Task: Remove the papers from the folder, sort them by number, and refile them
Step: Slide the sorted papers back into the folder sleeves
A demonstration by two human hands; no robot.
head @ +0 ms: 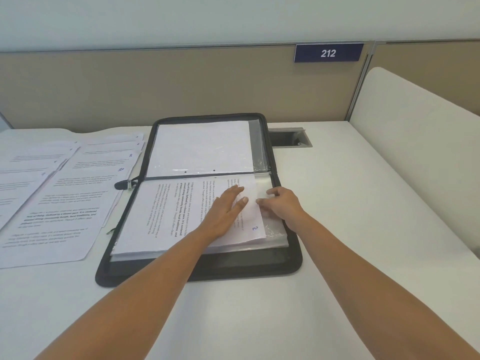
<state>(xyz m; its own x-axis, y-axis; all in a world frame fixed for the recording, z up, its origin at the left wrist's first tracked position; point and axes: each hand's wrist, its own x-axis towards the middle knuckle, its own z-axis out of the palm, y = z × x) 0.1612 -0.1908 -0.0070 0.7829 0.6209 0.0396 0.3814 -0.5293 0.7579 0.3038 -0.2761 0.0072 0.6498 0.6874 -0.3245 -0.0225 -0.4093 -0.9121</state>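
A black zip folder (207, 271) lies open in the middle of the white desk. Its far half holds a clear sleeve with a blank-side sheet (200, 148). On the near half lies a printed sheet marked 2 (161, 216), turned sideways over the clear sleeves. My left hand (226, 209) rests flat on this sheet with fingers spread. My right hand (281, 203) pinches the sheet's right edge beside a clear sleeve (275, 229). Several numbered printed papers (59, 193) lie spread out left of the folder; marks 8 and 10 show.
A beige partition (155, 87) with a blue 212 sign (328, 53) backs the desk. A recessed cable slot (289, 137) sits behind the folder's right corner. A white divider panel (420, 141) stands along the right side.
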